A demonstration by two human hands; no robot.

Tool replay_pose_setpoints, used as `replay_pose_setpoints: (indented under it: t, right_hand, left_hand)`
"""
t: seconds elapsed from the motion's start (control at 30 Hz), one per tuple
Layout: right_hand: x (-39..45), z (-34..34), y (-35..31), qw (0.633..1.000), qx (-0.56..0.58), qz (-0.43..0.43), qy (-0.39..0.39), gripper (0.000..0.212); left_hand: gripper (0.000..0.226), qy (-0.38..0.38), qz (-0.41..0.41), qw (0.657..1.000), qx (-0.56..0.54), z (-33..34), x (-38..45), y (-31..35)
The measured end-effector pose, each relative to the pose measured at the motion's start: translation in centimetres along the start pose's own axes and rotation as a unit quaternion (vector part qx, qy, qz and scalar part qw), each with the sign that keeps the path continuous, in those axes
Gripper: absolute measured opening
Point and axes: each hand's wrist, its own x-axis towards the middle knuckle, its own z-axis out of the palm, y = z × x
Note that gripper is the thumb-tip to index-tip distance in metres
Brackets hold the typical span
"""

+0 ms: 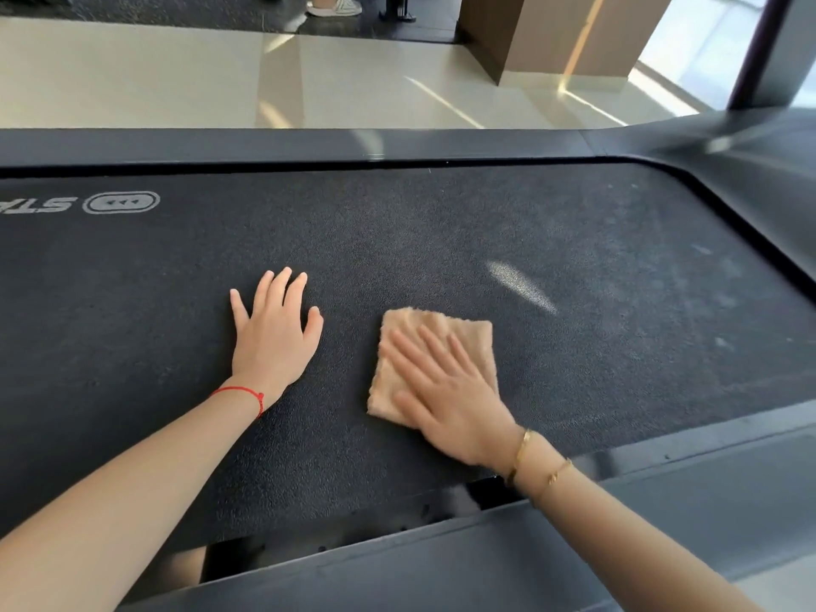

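A folded beige cloth (459,335) lies flat on the dark textured treadmill belt (441,240). My right hand (446,390) presses on the cloth with straight, spread fingers and covers its near right part; the hand is slightly blurred. My left hand (276,331) rests flat on the bare belt to the left of the cloth, fingers spread, a hand's width away from it. A red string sits on my left wrist and gold bracelets on my right.
Grey side rails (309,143) frame the belt at the far side and the near right. A white logo (121,201) is printed on the belt at the left. Beyond lie a pale tiled floor (132,81), a brown pillar (569,33) and a person's shoe (333,4).
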Motion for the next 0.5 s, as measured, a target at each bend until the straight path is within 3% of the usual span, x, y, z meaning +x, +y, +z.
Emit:
replay_pose_setpoints:
  t: [0.13,0.3,0.37,0.5]
  right_hand:
    - [-2.2,0.2,0.3,0.999,0.014,-0.033,-0.006,0.058]
    - [-0.8,-1.6,7.2,0.984,0.001,0.179,0.014,0.056]
    - [-0.2,-1.5,6.8,0.978,0.014,0.210,0.012,0.057]
    - [-1.6,-0.3,1.7,0.995,0.004,0.100,-0.002,0.057]
  left_hand:
    - [0.057,-0.002,0.002,1.000,0.003,0.1,0.0,-0.3]
    - [0.057,-0.001,0.008,1.000,-0.008,0.0,-0.2,-0.3]
    - [0.056,-0.003,0.007,1.000,-0.009,0.0,-0.2,-0.2]
    - [0.055,-0.010,-0.001,1.000,-0.016,-0.2,-0.1,0.1]
